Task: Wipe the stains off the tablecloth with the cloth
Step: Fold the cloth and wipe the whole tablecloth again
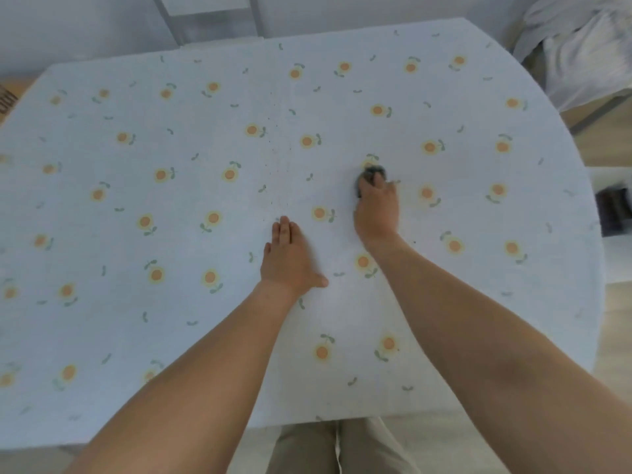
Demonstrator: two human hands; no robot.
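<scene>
A pale blue tablecloth (136, 186) printed with orange flowers covers the whole table. My right hand (378, 208) presses a small dark grey cloth (372, 173) onto the tablecloth right of centre; only the cloth's far edge shows beyond my fingers. My left hand (290, 258) lies flat on the tablecloth, palm down, fingers together, holding nothing. A trail of small dark specks (272, 148) runs down the middle of the tablecloth, from the far part toward my left fingertips, to the left of the grey cloth.
A chair back (208, 15) stands beyond the table's far edge. Crumpled white fabric (581, 46) lies on a seat at the far right. A dark object (614, 213) sits on a low shelf off the table's right edge. My legs show below the near edge.
</scene>
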